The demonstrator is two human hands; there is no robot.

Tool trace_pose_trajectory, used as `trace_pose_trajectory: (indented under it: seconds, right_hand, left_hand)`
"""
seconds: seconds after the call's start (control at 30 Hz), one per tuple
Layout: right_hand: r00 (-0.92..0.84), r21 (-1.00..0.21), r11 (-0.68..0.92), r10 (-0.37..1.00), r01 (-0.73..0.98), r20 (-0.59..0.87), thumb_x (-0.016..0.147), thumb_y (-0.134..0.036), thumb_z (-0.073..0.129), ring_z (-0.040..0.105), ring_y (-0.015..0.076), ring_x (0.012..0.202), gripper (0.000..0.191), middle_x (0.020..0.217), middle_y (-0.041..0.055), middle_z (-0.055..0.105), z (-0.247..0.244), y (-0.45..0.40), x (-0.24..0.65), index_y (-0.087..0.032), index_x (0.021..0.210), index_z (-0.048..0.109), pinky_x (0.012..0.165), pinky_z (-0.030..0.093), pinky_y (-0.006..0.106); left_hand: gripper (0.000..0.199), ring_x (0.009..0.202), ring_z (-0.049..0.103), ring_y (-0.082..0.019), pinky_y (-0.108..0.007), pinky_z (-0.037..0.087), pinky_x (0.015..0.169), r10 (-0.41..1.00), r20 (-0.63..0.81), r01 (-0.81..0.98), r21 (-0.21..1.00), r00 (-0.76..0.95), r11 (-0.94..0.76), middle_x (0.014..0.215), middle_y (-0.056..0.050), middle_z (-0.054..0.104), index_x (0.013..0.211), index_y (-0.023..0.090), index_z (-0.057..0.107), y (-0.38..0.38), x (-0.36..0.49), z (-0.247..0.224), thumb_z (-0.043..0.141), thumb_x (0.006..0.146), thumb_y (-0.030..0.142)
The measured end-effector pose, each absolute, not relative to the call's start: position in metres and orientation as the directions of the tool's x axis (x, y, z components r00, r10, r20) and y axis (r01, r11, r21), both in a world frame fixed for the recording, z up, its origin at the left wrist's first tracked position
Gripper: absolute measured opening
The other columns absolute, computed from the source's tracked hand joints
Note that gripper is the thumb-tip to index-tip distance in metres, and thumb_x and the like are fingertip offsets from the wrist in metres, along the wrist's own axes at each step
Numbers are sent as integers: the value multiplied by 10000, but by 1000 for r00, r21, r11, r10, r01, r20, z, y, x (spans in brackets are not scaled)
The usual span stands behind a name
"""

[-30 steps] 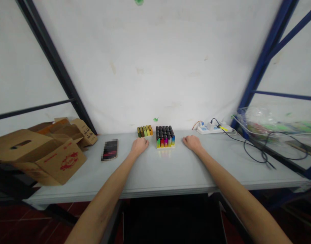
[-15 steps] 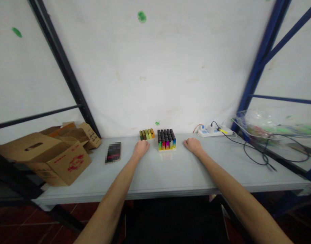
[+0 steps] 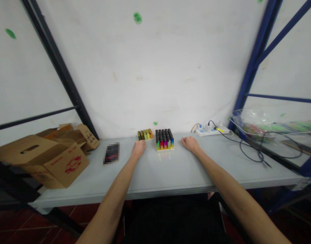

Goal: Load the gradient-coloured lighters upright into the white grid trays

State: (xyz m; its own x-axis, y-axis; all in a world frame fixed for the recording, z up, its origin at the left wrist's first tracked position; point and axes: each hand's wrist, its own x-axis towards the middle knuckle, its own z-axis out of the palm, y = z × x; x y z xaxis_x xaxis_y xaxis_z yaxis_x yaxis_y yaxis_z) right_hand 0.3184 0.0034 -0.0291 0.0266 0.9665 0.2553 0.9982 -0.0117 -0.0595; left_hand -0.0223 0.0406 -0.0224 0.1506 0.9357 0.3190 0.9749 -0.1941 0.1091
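Just below frame center, black-topped lighters (image 3: 165, 138) stand between left hand (image 3: 139, 148) and right hand (image 3: 191, 144), apart from both; each curled narrow.

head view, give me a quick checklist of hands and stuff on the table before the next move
1. Left hand empty: cannot tell, fingers curled in, palm hidden.
2. Right hand empty: cannot tell, also curled.
3. Black-topped items upright in rows, between the hands: ok.
4. Yellowish items apart from the black-topped items: ok, just beyond the left hand.
5. Power strip apart from the right hand: ok.
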Motion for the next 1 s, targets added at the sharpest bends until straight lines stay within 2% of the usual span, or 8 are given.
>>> trace_pose_trajectory:
  seconds: [0.2,0.47,0.73,1.0]
  right_hand:
    - [4,-75,18,959,997,284,1085,-367,261,748,242,1003,604,1030,215,782,-28,1,320,-110,1047,806,903,490,271]
    - [-2,-79,29,946,996,323,1080,-355,262,748,221,956,594,1010,190,792,-26,-3,320,-116,1039,805,863,484,253]
    - [-23,-76,51,942,996,335,1083,-353,260,745,212,933,592,1015,178,794,-26,-2,321,-122,1027,803,852,466,243]
    - [-41,-68,67,944,995,327,1085,-340,263,748,222,920,585,1003,178,793,-27,-2,322,-123,1006,801,842,461,253]
  left_hand:
    - [353,959,718,-227,-261,477,912,933,329,975,111,149,-194,993,-183,772,950,111,768,41,-22,-23,420,985,156]
    - [374,944,717,-226,-270,481,903,935,323,979,88,147,-184,1017,-180,771,1019,103,753,35,-19,-17,383,1009,160]
    - [382,934,710,-211,-253,466,912,935,302,975,65,185,-213,1011,-169,777,963,110,762,37,-19,-17,384,1000,151]
    - [397,873,702,-217,-263,464,839,924,303,966,44,232,-257,950,-144,772,906,120,747,38,-19,-18,361,995,144]
